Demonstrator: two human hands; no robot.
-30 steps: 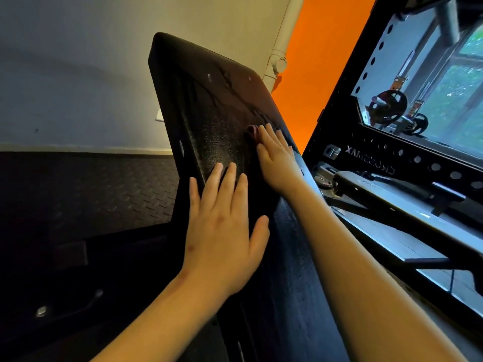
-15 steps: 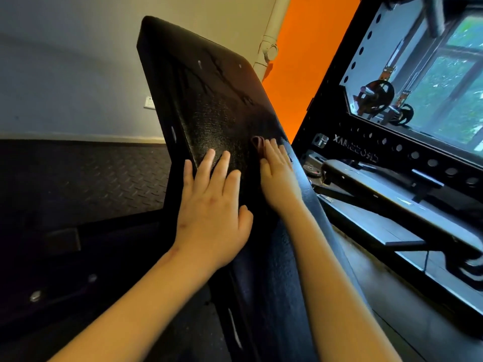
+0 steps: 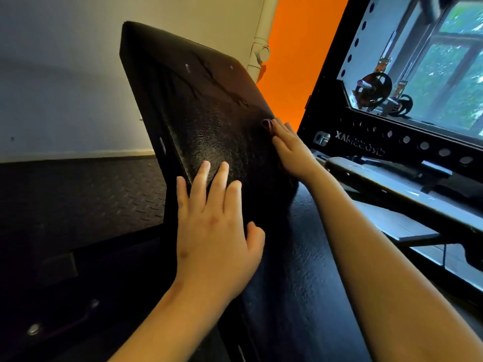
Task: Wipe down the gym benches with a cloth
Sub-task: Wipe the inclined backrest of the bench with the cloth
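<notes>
1. The cloth (image 3: 268,125), small and dark red, is pressed against the right edge of the tilted bench pad (image 3: 209,105) by the right hand (image 3: 292,150), its fingers straight and together.
2. The left hand (image 3: 214,231) is laid flat, fingers spread, near the pad's lower left edge.
3. The cloth is judged soft, light and apt to bunch, so it is best pinned under a flat palm.
</notes>
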